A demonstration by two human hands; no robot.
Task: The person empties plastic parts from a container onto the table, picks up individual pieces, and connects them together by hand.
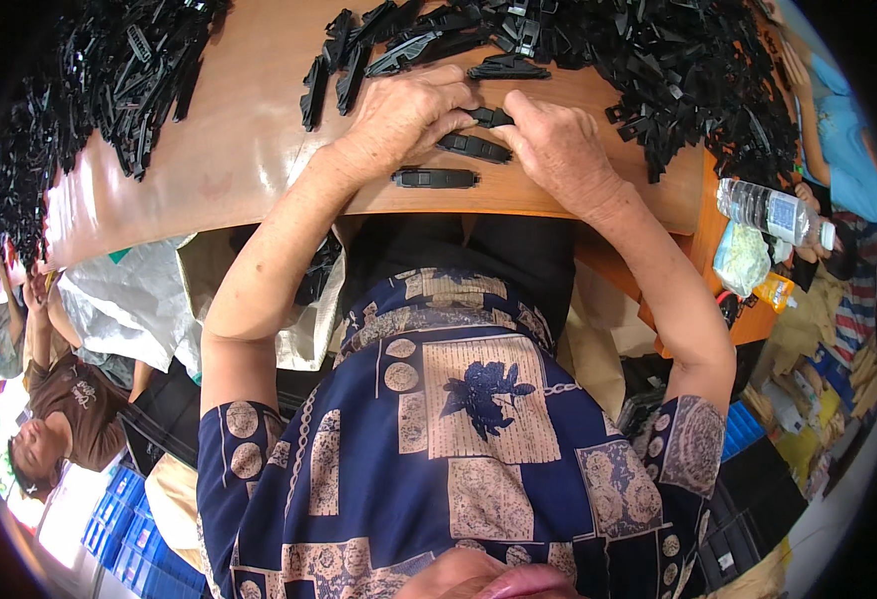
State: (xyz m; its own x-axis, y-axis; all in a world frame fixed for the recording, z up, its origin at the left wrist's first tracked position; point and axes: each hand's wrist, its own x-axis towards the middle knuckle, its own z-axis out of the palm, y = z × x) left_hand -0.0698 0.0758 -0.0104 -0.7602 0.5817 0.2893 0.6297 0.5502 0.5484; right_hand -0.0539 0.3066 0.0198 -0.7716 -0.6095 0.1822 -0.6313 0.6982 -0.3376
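My left hand (405,117) and my right hand (563,150) meet over the wooden table (269,120), thumbs and fingers closed on the two ends of a small black plastic part (489,118). The fingers hide its ends. Just below it, nearer to me, lies a similar black part (474,149), slightly tilted. Close to the table edge rests a flat black part (435,179). Beyond my fingers sits one more dark part (508,67).
Heaps of black parts cover the far left (109,90) and far right (678,80) of the table. On the right edge lie a plastic bottle (768,212) and a crumpled clear bag (741,262). Another person (74,409) is at the left, with blue crates (139,534) nearby.
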